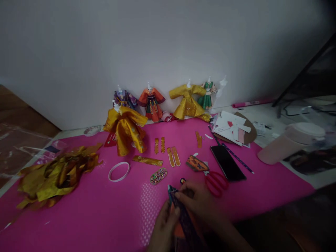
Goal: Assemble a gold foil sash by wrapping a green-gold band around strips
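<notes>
At the lower middle, my left hand (166, 224) grips a dark patterned cloth (186, 220) with orange parts and a teal edge at its top. My right hand (198, 199) pinches the same cloth near its upper end, from the right side. The cloth hangs down between both hands toward the bottom edge. Just above my right fingers lies a small dark round piece (182, 180) with a light centre. Red-handled scissors (216, 182) rest to the right of my right hand, their blades by an orange patterned piece (196, 163). A dotted oval piece (158, 176) lies above my left hand.
Several dressed doll forms (189, 99) stand along the wall. Gold cloth scraps (61, 175) pile up at left, near a white ring (119, 172). A black phone (228, 162), a patterned pencil (238, 158), paper pieces (231, 127) and a pink tumbler (288, 143) are at right.
</notes>
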`<state>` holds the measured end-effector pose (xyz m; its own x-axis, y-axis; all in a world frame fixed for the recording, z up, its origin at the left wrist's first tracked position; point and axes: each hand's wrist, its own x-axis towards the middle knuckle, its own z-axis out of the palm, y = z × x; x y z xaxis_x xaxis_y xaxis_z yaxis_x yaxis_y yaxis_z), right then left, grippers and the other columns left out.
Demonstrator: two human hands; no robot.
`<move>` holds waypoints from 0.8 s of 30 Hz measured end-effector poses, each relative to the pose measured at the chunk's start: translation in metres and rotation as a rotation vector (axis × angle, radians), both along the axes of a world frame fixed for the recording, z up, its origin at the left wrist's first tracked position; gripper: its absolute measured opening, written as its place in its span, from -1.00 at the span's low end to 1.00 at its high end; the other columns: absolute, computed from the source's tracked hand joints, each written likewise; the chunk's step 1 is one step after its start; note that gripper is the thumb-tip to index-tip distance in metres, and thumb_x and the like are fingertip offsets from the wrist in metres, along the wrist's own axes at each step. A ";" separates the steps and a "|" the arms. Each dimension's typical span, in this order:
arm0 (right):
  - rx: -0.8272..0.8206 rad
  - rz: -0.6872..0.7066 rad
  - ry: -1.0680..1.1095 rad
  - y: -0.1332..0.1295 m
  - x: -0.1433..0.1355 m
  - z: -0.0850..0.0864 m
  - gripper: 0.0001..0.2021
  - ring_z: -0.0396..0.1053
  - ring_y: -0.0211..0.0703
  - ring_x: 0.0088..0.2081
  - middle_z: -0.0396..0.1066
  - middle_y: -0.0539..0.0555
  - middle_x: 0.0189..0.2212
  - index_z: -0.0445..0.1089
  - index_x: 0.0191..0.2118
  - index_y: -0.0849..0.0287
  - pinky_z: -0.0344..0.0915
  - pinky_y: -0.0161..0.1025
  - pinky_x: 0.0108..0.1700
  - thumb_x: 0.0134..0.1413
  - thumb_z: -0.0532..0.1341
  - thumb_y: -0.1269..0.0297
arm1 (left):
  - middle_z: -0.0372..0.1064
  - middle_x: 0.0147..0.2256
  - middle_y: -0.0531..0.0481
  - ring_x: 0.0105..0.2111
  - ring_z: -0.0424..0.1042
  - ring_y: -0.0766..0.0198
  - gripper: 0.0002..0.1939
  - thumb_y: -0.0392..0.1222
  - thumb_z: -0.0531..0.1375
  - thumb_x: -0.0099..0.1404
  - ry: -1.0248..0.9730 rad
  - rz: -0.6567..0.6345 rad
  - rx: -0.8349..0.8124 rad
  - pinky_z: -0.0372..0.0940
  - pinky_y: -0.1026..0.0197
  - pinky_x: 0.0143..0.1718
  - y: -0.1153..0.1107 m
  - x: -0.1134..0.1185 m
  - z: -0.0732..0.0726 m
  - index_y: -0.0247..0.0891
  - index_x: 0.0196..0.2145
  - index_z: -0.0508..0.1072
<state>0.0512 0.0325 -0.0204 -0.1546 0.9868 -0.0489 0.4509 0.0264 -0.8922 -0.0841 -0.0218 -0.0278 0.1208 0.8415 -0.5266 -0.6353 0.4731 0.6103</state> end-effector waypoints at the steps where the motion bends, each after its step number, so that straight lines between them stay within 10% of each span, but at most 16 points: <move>1: 0.002 0.007 -0.078 0.004 0.007 0.000 -0.84 0.39 -0.26 -0.47 0.46 -0.02 -0.53 0.48 -0.44 0.18 0.23 -0.37 -0.44 0.07 0.21 0.28 | 0.51 -0.03 -0.22 0.07 0.39 -0.10 -0.63 -0.30 0.41 0.03 0.036 -0.018 0.025 0.22 0.02 0.12 0.000 0.000 0.000 -0.27 -0.15 0.56; 6: 0.012 -0.231 -0.492 0.043 0.066 0.000 -0.70 0.47 -0.02 -0.25 0.53 0.19 -0.27 0.52 -0.20 0.21 0.25 -0.21 -0.30 0.17 0.14 0.13 | 0.52 -0.06 -0.24 -0.01 0.46 -0.09 -0.60 -0.32 0.41 0.01 0.127 -0.023 0.008 0.30 0.02 0.05 0.002 -0.009 0.001 -0.29 -0.14 0.54; 11: -0.021 -0.298 -0.647 0.067 0.098 -0.012 -0.81 0.47 0.06 -0.37 0.50 0.25 -0.47 0.51 -0.47 0.20 0.15 -0.19 -0.40 0.02 0.23 0.21 | 0.56 -0.15 -0.25 -0.10 0.53 -0.10 -0.55 -0.32 0.43 -0.03 0.043 0.036 -0.040 0.36 0.05 -0.04 0.003 -0.016 -0.005 -0.31 -0.12 0.53; 24: 0.214 -0.134 -0.083 0.051 0.071 0.023 -0.77 0.47 -0.17 -0.40 0.51 0.05 -0.49 0.35 -0.50 0.14 0.37 -0.23 -0.29 0.08 0.18 0.14 | 0.58 -0.26 -0.25 -0.20 0.57 -0.08 -0.54 -0.33 0.39 0.03 -0.018 0.047 -0.160 0.43 0.06 -0.17 0.006 -0.008 0.001 -0.36 -0.07 0.47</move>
<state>0.1219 0.0838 0.0024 -0.0263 0.9874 0.1561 0.5348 0.1458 -0.8323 -0.0919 -0.0157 -0.0265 0.0939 0.7522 -0.6522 -0.6688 0.5329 0.5184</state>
